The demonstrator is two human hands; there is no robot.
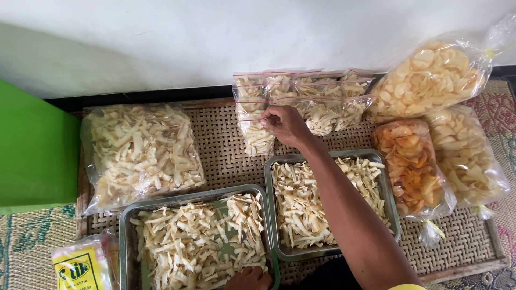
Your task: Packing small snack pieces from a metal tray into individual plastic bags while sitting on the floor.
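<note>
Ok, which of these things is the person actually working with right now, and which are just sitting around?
In use:
- right hand on a small zip bag of pale strips
- left hand at the near tray of strips
- second tray of strips
- filled zip bags by the wall

Lying about:
- large bag of strips
- three bags of round chips
- yellow packet

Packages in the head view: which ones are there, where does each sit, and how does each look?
Small zip bags: back centre, clear, red-striped tops, right hand on one.
Large chip bag: left, clear, pale strips.
Three round-chip bags: right, clear, tied.
Yellow packet: bottom left.
</note>
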